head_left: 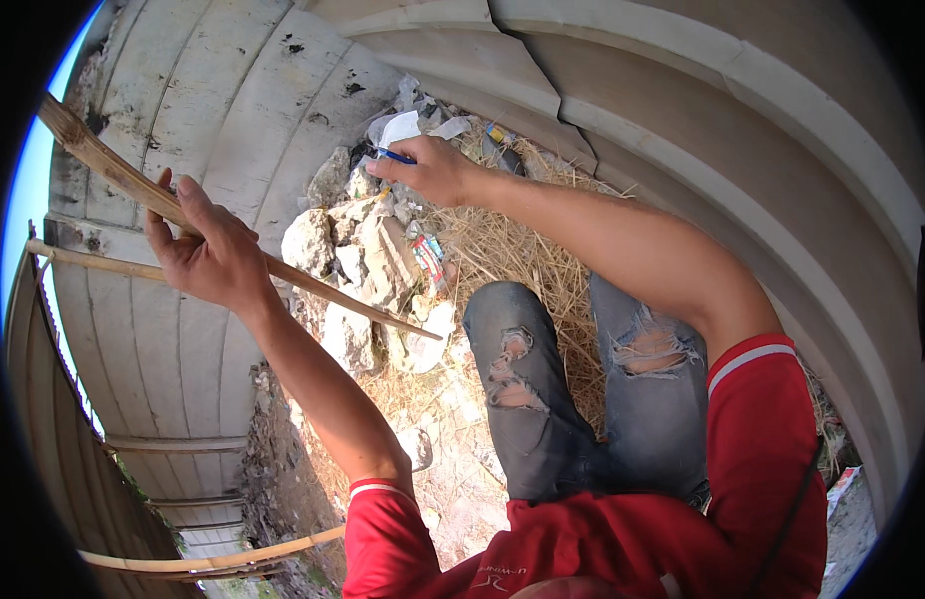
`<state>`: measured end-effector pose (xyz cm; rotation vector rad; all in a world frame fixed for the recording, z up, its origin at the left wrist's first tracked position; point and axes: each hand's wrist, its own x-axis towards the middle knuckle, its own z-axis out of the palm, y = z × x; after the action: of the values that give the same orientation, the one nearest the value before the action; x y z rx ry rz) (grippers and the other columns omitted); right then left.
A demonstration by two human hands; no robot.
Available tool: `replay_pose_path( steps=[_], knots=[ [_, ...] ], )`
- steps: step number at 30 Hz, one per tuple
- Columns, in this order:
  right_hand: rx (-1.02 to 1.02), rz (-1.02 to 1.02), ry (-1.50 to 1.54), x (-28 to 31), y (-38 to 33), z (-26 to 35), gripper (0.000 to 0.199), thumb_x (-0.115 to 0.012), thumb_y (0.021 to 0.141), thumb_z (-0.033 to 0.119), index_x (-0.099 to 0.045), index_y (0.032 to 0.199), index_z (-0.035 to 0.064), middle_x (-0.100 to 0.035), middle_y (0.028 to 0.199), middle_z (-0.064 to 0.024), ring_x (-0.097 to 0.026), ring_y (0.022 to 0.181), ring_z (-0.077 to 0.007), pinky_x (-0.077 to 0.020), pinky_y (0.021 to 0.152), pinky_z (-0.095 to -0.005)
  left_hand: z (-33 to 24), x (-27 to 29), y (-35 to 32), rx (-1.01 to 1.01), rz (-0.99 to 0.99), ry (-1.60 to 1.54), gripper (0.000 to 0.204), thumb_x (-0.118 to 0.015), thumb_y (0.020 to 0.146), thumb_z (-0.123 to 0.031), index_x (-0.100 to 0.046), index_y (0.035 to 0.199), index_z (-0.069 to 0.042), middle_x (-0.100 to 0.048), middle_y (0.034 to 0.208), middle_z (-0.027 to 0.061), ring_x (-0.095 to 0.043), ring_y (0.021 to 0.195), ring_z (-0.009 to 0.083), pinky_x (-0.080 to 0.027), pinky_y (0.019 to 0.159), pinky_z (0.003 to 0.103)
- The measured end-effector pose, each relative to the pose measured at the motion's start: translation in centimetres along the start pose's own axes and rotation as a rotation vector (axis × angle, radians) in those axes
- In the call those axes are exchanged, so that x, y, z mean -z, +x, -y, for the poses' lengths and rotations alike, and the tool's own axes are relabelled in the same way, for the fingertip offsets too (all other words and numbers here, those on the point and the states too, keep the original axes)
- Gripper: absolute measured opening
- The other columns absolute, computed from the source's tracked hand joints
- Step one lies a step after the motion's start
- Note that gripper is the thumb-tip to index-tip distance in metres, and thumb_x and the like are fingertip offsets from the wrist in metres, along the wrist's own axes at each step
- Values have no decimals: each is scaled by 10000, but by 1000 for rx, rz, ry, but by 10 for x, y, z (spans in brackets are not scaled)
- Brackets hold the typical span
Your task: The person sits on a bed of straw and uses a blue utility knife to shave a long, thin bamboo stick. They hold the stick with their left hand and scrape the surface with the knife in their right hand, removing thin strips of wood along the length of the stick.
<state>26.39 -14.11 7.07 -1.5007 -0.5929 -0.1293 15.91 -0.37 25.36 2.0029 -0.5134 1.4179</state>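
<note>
My left hand point(211, 250) is wrapped around a long bamboo pole point(317, 288), its thumb lying along the near side. The pole slants from the upper left down to a thin tip near my knee. Further right and forward, my right hand point(430, 172) is closed on a slim blue pen-like stick point(394, 156); the rest of it is hidden in the fingers. Just beyond that hand lies a piece of white paper or plastic point(400, 128) among litter.
Rough stones point(308, 243) and crumpled wrappers point(428, 258) lie ahead of my knees, with dry straw point(502, 235) beside them. Pale metal sheeting point(213, 110) stands on the left, and a curved ribbed wall point(702, 110) closes in on the right. Another bamboo pole point(103, 262) crosses behind my left hand.
</note>
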Motion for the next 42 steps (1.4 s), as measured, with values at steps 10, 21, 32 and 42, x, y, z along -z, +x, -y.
replay_pose_path(
  steps=[10,21,32,42],
  knots=[
    [-609,509,596,-35,-39,16,812,-558,867,776,-676,969,-21,-288,556,84,-264,441,-45,-220,418,-262,16,-19,-99,471,-403,-747,367,-389,1099,-353,-517,1003,-22,-557,946,82,-593,1003,253,-474,1018,420],
    [-423,137,143,-36,-15,-46,329,-589,904,318,-600,772,17,-530,624,-49,-497,525,-155,-386,476,-336,-32,-5,-286,1235,46,-1259,640,-412,1061,-300,-158,1585,-36,-487,1435,226,-523,1305,302,-462,1062,434],
    [-28,178,-197,-28,-11,-22,435,-617,932,416,-637,786,6,-538,624,-56,-489,616,-167,-413,612,-364,-45,1,-336,1257,544,-1093,524,-493,1041,-380,-396,1393,-4,-548,697,77,-485,425,140,-407,398,248],
    [-297,165,-277,18,-24,-25,467,-635,937,474,-581,794,32,-459,647,20,-444,620,-106,-370,574,-321,-45,13,-387,1429,441,-1412,271,-512,1050,-279,-581,1016,-18,-458,549,0,-428,449,81,-326,433,233]
  ],
)
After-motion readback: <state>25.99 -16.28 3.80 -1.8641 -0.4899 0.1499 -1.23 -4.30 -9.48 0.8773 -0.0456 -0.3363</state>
